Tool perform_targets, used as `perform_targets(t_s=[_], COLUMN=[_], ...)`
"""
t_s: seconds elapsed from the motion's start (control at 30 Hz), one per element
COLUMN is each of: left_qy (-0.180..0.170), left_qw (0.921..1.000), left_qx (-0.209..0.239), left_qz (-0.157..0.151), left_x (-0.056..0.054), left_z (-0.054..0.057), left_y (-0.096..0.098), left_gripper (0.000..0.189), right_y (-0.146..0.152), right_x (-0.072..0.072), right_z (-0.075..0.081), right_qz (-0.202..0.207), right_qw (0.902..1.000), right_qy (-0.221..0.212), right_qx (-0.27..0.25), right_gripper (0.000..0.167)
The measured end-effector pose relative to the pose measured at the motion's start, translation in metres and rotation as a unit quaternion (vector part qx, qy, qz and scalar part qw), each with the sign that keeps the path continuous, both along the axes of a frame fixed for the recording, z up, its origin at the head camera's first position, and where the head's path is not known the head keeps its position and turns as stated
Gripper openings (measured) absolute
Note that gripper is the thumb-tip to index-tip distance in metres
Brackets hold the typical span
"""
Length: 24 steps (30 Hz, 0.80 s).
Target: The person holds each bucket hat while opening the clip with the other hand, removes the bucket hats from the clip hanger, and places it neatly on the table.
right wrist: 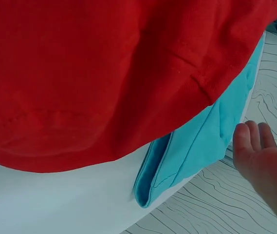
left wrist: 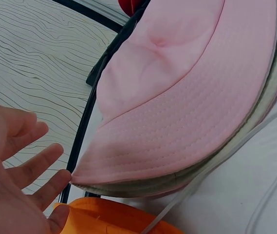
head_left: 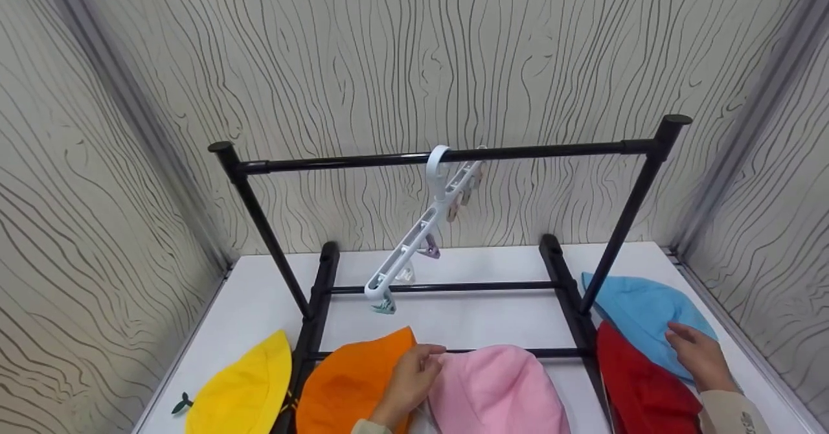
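Observation:
My left hand (head_left: 409, 382) hovers between an orange bucket hat (head_left: 350, 382) and a pink bucket hat (head_left: 495, 388), its fingers loosely bent and holding nothing. In the left wrist view its fingertips come right up to the tip of the pink brim. At the right, my right hand (head_left: 703, 356) hangs over a light blue hat (head_left: 647, 314), with relaxed fingers and nothing in them. A red hat (head_left: 641, 382) lies just left of that hand, overlapping the blue one. A pale clip hanger (head_left: 408, 243) with several small clips hangs from the rack's bar.
The black rack (head_left: 363, 161) stands on a white table (head_left: 447, 320), its feet running along both sides. A yellow hat (head_left: 243, 388) with a small green sprout lies at the left. A thin pale cord (left wrist: 201, 175) runs past the pink brim. Patterned panels (head_left: 388, 65) enclose the table.

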<state>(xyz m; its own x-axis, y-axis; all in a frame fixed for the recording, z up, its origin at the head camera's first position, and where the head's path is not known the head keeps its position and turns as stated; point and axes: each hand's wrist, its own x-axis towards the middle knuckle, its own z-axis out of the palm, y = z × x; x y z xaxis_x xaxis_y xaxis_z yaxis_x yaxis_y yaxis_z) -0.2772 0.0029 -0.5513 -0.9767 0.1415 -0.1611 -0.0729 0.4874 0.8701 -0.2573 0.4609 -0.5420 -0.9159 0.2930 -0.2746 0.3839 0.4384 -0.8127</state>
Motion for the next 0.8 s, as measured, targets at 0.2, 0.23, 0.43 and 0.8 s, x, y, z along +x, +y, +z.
perform_targets(t_s=[0.2,0.23,0.43,0.8], left_qy=[0.013,0.016,0.038,0.109], left_qw=[0.9997,0.9995,0.9986,0.9894], left_qx=[0.01,0.012,0.009,-0.078], left_qz=[-0.021,-0.023,-0.036,-0.056], left_x=[-0.004,-0.004,-0.009,-0.013], left_z=[0.001,0.0,0.0,0.014], left_y=[-0.003,-0.004,-0.007,-0.025], left_gripper=[0.022,0.022,0.023,0.042], right_y=[-0.008,-0.008,-0.015,-0.037], right_x=[0.0,-0.001,-0.003,-0.01], right_z=[0.0,0.0,0.004,0.021], right_qz=[0.03,0.036,0.056,0.1], right_qw=[0.9989,0.9984,0.9949,0.9798], right_qy=[0.004,0.003,-0.004,-0.016], right_qx=[0.035,0.043,0.084,0.172], right_gripper=[0.068,0.069,0.072,0.083])
